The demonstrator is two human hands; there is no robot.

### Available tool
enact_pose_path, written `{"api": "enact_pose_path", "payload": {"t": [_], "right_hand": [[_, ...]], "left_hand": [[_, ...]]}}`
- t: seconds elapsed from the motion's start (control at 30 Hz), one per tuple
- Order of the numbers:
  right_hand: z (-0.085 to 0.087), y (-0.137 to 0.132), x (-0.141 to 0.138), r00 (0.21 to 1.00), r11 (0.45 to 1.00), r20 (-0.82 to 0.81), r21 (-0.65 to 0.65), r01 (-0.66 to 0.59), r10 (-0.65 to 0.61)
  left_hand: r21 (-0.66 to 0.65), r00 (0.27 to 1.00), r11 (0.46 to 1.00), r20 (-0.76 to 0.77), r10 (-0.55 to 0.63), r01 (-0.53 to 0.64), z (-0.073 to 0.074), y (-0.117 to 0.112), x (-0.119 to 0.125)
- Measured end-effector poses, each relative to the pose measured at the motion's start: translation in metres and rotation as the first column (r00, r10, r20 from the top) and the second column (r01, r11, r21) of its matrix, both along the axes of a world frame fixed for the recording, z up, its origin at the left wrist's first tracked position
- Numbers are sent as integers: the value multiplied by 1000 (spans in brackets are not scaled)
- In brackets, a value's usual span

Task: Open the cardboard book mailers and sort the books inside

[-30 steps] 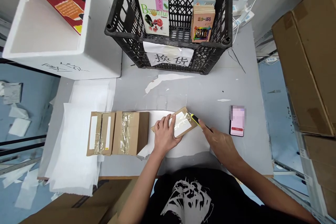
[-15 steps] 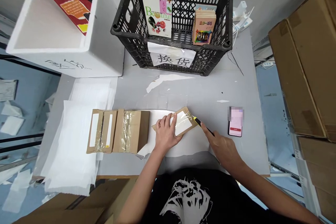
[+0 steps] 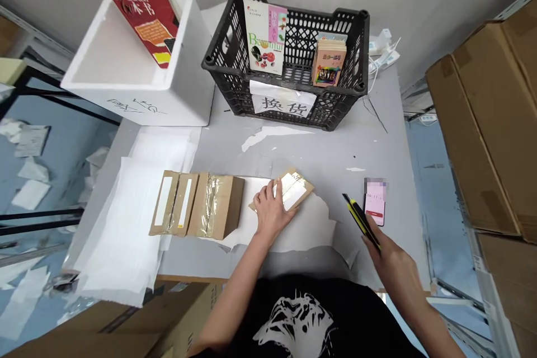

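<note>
A small taped cardboard box (image 3: 295,189) with a white label lies tilted on a white sheet (image 3: 305,229) near the table's front. My left hand (image 3: 272,210) grips its left side, thumb along the near edge and fingers over the top. A black and yellow utility knife (image 3: 361,221) is held in my right hand (image 3: 390,257), off to the right of the box and apart from it. The knife's tip points up and left. Close beyond my right hand lies a phone (image 3: 375,204) with a pink screen.
Larger taped boxes (image 3: 229,207) stand in a row left of my left hand. White foam sheets (image 3: 113,224) cover the table's left end. A white foam bin (image 3: 138,106) and a black crate (image 3: 289,114), both holding books, stand at the back. Big cartons (image 3: 478,140) rise at right.
My right hand has drawn the knife away from the box's right end, to the right and toward me. My left hand stays on the box. The view has shifted slightly.
</note>
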State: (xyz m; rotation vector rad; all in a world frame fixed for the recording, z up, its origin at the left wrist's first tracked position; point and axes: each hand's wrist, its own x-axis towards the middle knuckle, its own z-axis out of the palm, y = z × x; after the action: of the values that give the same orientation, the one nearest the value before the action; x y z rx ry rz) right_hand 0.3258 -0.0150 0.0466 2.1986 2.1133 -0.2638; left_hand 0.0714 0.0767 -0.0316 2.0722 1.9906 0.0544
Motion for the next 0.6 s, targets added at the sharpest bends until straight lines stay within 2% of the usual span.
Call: {"api": "enact_pose_path", "payload": {"t": [0.1,0.2,0.3,0.43,0.6], "right_hand": [[1,29,-38,982,1000,-187,18,0,4],[-11,49,-73,965,997,-256,-51,-63,48],[-24,61,-92,976,987,-197,-111,-114,91],[-36,74,-101,986,981,-67,-110,-162,155],[-37,83,-103,982,975,41,-133,-178,185]], "left_hand": [[-56,998,997,-19,53,-54,10,-6,11],[-163,999,986,17,45,-42,17,-14,15],[-230,994,972,86,62,-41,18,-21,18],[-267,979,960,156,133,-88,13,-24,29],[-275,954,952,226,199,-134,6,-26,42]]}}
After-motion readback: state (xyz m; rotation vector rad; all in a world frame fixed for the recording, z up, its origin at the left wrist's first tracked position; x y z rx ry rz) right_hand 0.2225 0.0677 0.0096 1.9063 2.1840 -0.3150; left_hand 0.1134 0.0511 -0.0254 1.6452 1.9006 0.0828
